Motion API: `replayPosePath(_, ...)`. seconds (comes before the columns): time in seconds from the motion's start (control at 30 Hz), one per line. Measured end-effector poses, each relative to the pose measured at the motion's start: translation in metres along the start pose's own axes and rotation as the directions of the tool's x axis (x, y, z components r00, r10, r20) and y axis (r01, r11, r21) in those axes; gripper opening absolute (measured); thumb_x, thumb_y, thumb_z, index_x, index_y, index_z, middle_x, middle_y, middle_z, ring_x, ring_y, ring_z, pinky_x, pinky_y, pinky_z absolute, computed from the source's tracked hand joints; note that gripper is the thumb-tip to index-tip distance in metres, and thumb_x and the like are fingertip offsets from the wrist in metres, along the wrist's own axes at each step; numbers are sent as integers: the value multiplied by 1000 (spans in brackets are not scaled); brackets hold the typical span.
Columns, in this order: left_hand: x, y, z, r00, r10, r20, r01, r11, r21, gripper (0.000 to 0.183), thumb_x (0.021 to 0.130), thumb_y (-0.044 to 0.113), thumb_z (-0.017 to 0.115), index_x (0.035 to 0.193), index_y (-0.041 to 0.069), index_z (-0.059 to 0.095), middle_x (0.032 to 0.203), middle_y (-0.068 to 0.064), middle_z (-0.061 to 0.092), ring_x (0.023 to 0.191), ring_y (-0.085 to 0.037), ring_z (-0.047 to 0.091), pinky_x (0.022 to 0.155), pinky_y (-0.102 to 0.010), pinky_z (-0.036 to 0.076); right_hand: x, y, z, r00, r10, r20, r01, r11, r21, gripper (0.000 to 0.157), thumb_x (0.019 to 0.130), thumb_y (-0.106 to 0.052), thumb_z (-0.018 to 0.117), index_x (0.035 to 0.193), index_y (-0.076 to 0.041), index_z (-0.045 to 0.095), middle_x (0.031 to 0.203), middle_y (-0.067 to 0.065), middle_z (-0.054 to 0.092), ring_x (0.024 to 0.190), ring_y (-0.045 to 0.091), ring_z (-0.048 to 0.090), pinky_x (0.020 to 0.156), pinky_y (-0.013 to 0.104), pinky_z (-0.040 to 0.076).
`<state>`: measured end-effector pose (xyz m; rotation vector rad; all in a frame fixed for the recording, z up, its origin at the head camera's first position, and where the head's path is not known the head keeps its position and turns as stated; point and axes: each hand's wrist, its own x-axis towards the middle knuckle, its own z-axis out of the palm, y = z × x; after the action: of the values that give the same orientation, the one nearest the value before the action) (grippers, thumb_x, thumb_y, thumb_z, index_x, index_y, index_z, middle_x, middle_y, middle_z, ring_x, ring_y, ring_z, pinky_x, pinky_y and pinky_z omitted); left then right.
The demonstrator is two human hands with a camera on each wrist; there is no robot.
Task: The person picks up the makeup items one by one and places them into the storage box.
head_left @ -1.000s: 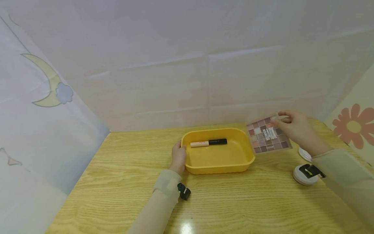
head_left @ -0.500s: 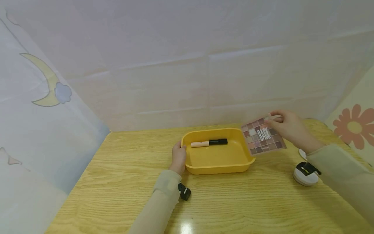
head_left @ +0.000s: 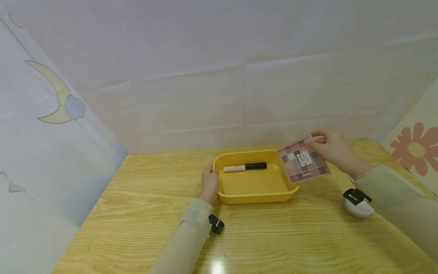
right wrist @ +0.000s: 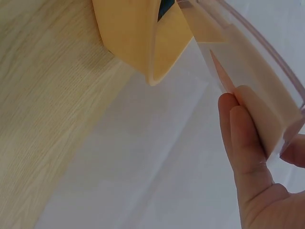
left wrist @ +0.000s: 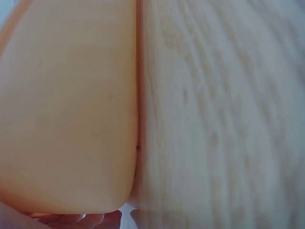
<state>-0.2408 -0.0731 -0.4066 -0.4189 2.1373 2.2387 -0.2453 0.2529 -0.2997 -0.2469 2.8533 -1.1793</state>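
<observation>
A yellow plastic tray sits on the wooden table. My left hand grips its left end, thumb over the rim; in the left wrist view its fingers curl at the tray wall. Inside lies a slim cosmetic tube, half pink and half black. With thumb and fingers, my right hand pinches an eyeshadow palette by its upper right corner. The palette, printed "BACK" over coloured squares, tilts and overlaps the tray's right rim in the head view. The right wrist view shows its clear edge and pale underside.
Partly covered by the right wrist strap, a round white container stands on the table at the right. Pale cloth hangs behind the table and along both sides.
My right hand has carried the palette leftward, from beside the tray to over its right rim. A second white round item at the right is now hidden by the sleeve. The left hand stays put.
</observation>
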Motion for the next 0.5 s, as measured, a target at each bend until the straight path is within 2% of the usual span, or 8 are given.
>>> replayPosePath(0.17, 1, -1, 0, 1000, -1, 5, 1, 1000, 1, 45, 104, 4, 34, 148, -2, 34, 148, -20, 40, 133, -35, 41, 108, -48, 37, 3, -3, 3, 1000, 13, 24, -13, 1000, 6, 62, 103, -30, 44, 138, 18, 30, 123, 43, 49, 102, 45, 58, 67, 31, 53)
replayPosePath(0.5, -2, -1, 1, 1000, 2, -5, -2, 1000, 10, 43, 103, 4, 34, 145, -3, 39, 144, -21, 44, 131, -35, 44, 107, -48, 38, 9, -7, 13, 998, 14, 56, -15, 999, 32, 56, 101, -20, 48, 137, 20, 30, 120, 42, 50, 94, 40, 60, 67, 34, 54)
